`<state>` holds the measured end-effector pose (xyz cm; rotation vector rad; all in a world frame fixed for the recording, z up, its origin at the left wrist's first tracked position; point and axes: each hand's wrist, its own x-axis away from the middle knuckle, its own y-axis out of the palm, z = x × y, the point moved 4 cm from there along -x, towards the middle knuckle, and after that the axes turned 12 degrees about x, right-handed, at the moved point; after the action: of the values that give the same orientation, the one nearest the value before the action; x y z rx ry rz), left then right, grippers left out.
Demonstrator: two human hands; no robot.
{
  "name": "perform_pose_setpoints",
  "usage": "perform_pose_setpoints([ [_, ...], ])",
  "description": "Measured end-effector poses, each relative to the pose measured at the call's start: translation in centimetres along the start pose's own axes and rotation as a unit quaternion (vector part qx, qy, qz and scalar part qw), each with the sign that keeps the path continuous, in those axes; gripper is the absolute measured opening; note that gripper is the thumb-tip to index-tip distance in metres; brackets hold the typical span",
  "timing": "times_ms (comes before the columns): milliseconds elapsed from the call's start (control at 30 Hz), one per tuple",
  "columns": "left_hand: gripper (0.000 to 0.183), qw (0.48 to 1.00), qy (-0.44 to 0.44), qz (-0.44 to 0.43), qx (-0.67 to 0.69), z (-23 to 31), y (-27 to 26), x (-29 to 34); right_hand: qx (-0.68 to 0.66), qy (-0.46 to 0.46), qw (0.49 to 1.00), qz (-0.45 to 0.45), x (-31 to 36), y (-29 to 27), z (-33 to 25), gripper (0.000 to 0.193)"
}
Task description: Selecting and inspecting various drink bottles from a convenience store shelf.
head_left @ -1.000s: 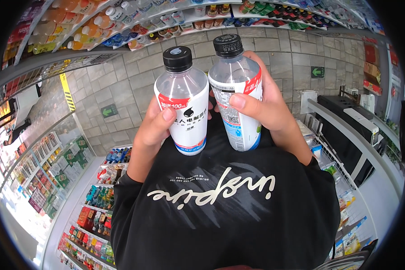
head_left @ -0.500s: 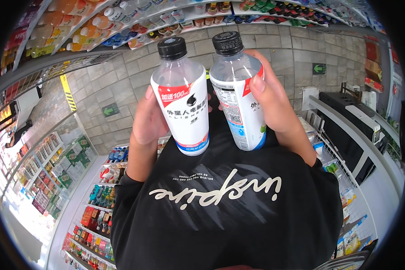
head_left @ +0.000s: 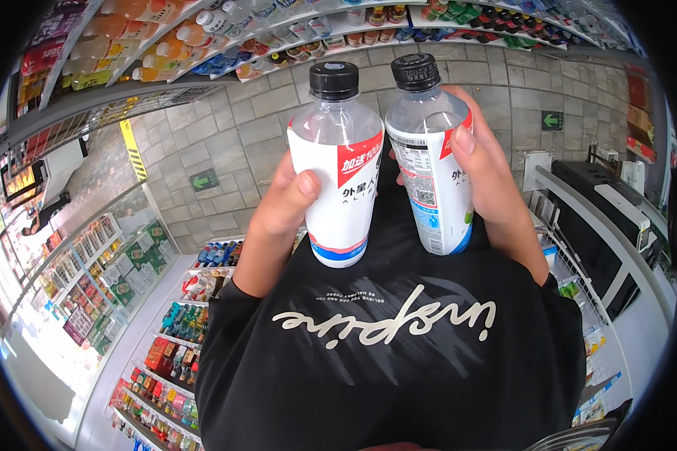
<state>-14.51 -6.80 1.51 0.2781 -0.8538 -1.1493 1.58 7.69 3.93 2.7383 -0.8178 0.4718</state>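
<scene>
Two clear plastic drink bottles with black caps and white, red and blue labels are held up before my chest, side by side and nearly upright. My left hand (head_left: 288, 199) is wrapped round the left bottle (head_left: 338, 177), its thumb on the label's left edge and the other fingers mostly hidden behind. The right bottle (head_left: 432, 173) leans slightly, cap to the left, and shows small print and a square code. My right hand (head_left: 483, 154) grips it from the right, thumb pressed near the red band. The bottles' shoulders almost touch.
Shelves of bottled drinks (head_left: 278, 34) run along the far side. Grey floor tiles (head_left: 241, 143) carry green arrow signs (head_left: 204, 180). At left stands a glass counter (head_left: 90, 278) beside shelves of small packets (head_left: 173, 357). A metal rail (head_left: 587, 218) and black equipment (head_left: 598, 192) are at right.
Both bottles have shifted right in view along with the surroundings. The left bottle has turned, so its print faces further right, and my left thumb now shows on its label.
</scene>
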Motion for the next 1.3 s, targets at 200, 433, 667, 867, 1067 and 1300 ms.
perform_pose_setpoints([
  [200, 0.090, 0.961, -0.048, -0.145, 0.230, 0.9, 1.1, -0.4, 0.013, -0.006, 1.000, 0.019, 0.0, -0.3, 0.1, 0.075],
  [433, 0.093, 0.994, 0.053, -0.035, 0.087, 0.8, 0.1, -0.1, 0.004, 0.027, 1.000, -0.006, 0.3, -0.3, 0.7, 0.074],
  [667, 0.091, 0.999, 0.038, 0.020, -0.009, -0.2, 0.0, 0.2, 0.011, 0.041, 0.999, 0.012, 0.6, -0.4, 1.1, 0.075],
  [867, 0.087, 0.999, 0.046, 0.010, -0.021, -0.5, 0.1, 0.3, 0.007, 0.033, 0.999, 0.009, 0.7, -0.3, 1.5, 0.076],
  [1067, 0.078, 0.978, -0.009, -0.105, 0.179, -0.1, 0.6, 0.4, 0.008, 0.037, 0.999, 0.013, 0.7, -0.3, 1.9, 0.074],
  [1300, 0.087, 0.996, 0.083, 0.001, 0.019, 0.5, 0.3, 1.1, -0.005, 0.040, 0.999, 0.016, 1.0, -0.3, 2.1, 0.074],
])
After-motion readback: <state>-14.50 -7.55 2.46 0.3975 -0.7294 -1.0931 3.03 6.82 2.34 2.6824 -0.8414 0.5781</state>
